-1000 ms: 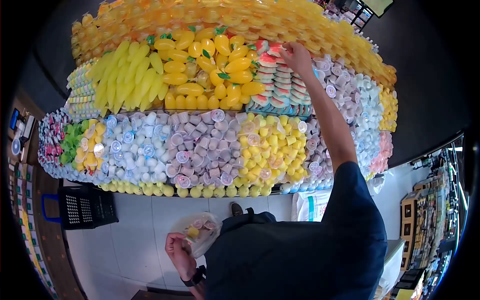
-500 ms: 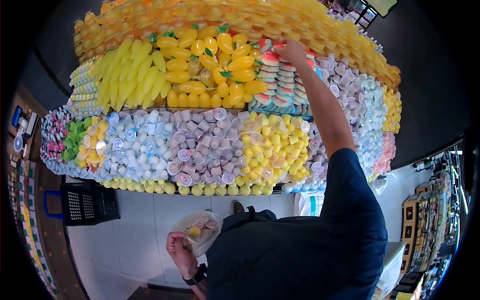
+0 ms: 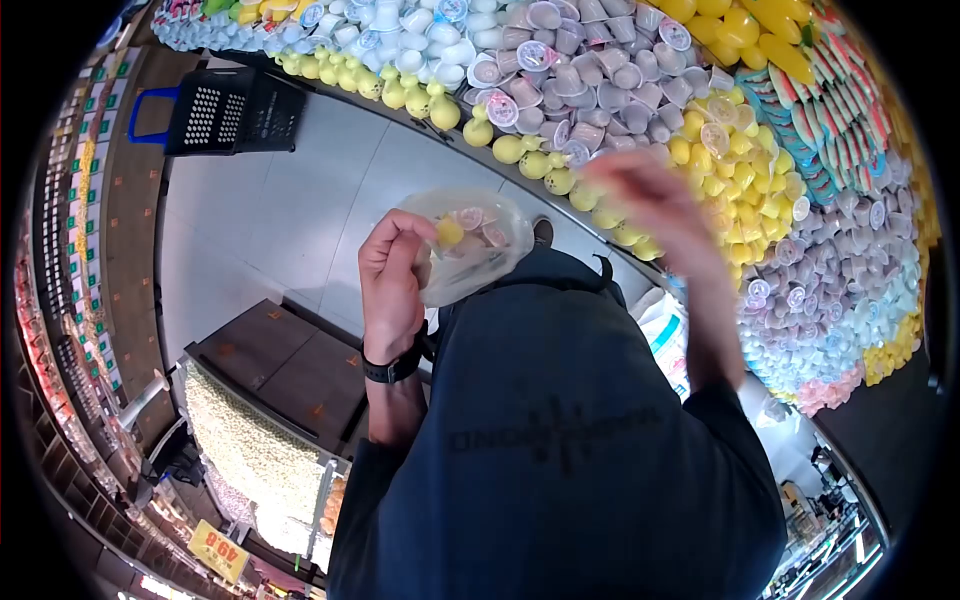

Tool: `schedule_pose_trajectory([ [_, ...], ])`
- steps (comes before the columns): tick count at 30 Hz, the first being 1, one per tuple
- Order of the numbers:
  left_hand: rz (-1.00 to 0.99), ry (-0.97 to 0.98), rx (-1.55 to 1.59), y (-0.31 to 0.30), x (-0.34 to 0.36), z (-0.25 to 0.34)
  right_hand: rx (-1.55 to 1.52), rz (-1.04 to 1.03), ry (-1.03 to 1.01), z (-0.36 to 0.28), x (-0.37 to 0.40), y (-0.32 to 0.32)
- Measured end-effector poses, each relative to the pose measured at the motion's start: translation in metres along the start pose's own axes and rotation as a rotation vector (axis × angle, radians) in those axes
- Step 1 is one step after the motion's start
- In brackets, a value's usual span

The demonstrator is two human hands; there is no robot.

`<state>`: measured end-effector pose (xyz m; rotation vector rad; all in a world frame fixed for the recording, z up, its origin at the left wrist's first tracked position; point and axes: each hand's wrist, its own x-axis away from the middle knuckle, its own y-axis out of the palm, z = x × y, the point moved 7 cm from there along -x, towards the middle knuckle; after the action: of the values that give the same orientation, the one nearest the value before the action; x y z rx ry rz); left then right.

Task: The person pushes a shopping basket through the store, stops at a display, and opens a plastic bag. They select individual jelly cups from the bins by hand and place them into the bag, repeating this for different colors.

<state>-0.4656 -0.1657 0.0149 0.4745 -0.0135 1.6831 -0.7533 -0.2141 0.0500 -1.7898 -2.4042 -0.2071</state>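
My left hand (image 3: 393,265) is closed on the rim of a translucent plastic bag (image 3: 470,275). Inside the bag lie several small jelly cups (image 3: 490,235), one of them yellow (image 3: 449,232). My right hand (image 3: 645,195), blurred by motion, is to the right of the bag and passes in front of the display edge. Whether it holds anything cannot be made out. Behind it are heaps of purple-grey jelly cups (image 3: 590,75) and yellow jelly cups (image 3: 745,165). Watermelon-slice-shaped packs (image 3: 830,105) stand in stacks at the upper right.
A row of yellow-green round cups (image 3: 507,150) lines the display's front edge. At the upper left, a black basket with a blue handle (image 3: 235,110) stands on the tiled floor (image 3: 320,190). A bin of pale goods (image 3: 245,450) is at the lower left, with a price sign (image 3: 219,551) nearby.
My right hand has come back from the watermelon-slice packs toward the bag. My left hand still grips the bag, now raised closer. The view has turned and tilted down toward my body.
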Motion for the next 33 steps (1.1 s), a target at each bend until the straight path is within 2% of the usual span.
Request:
schedule_pose_trajectory([
  [1, -0.008, -0.004, -0.013, 0.002, -0.001, 0.000, -0.077, -0.240, 0.104, 0.022, -0.006, 0.044],
  [2, -0.030, -0.016, 0.010, 0.003, -0.001, -0.001, -0.209, -0.333, 0.219, 0.061, -0.007, 0.078],
  [5, -0.067, -0.031, 0.023, 0.009, -0.001, 0.000, -0.202, -0.281, 0.273, 0.128, -0.018, 0.127],
  [7, -0.066, -0.027, 0.028, 0.010, 0.001, 0.002, 0.153, -0.142, 0.125, 0.138, -0.026, 0.127],
  [8, -0.051, -0.024, 0.020, 0.008, 0.002, 0.002, 0.212, -0.086, -0.077, 0.126, -0.026, 0.120],
  [10, -0.029, -0.012, 0.023, 0.000, 0.003, 0.004, 0.265, -0.130, -0.052, 0.128, -0.025, 0.110],
  [12, -0.176, -0.096, 0.097, -0.003, 0.004, -0.001, 0.321, -0.173, -0.023, 0.131, -0.023, 0.104],
  [14, -0.119, -0.061, 0.077, 0.003, 0.006, -0.004, 0.511, -0.191, -0.256, 0.122, -0.021, 0.105],
  [15, -0.062, -0.029, 0.052, 0.004, 0.005, -0.003, 0.518, -0.190, -0.260, 0.122, -0.020, 0.107],
  [19, -0.082, -0.001, 0.036, 0.002, 0.004, -0.004, 0.438, -0.129, -0.287, 0.105, -0.026, 0.121],
  [22, -0.141, -0.081, 0.072, 0.002, 0.005, -0.011, 0.344, -0.128, -0.170, 0.110, -0.037, 0.131],
  [24, -0.153, -0.077, 0.054, 0.004, 0.006, -0.010, 0.585, -0.172, -0.328, 0.108, -0.044, 0.139],
  [28, -0.136, 0.015, 0.046, 0.001, 0.008, 0.002, 0.665, -0.157, -0.391, 0.100, -0.038, 0.137],
  [30, -0.070, 0.046, 0.061, 0.003, 0.009, 0.005, 0.679, -0.085, -0.465, 0.100, -0.036, 0.134],
  [33, -0.125, -0.008, 0.078, -0.002, 0.009, -0.003, 0.656, -0.038, -0.445, 0.102, -0.038, 0.134],
])
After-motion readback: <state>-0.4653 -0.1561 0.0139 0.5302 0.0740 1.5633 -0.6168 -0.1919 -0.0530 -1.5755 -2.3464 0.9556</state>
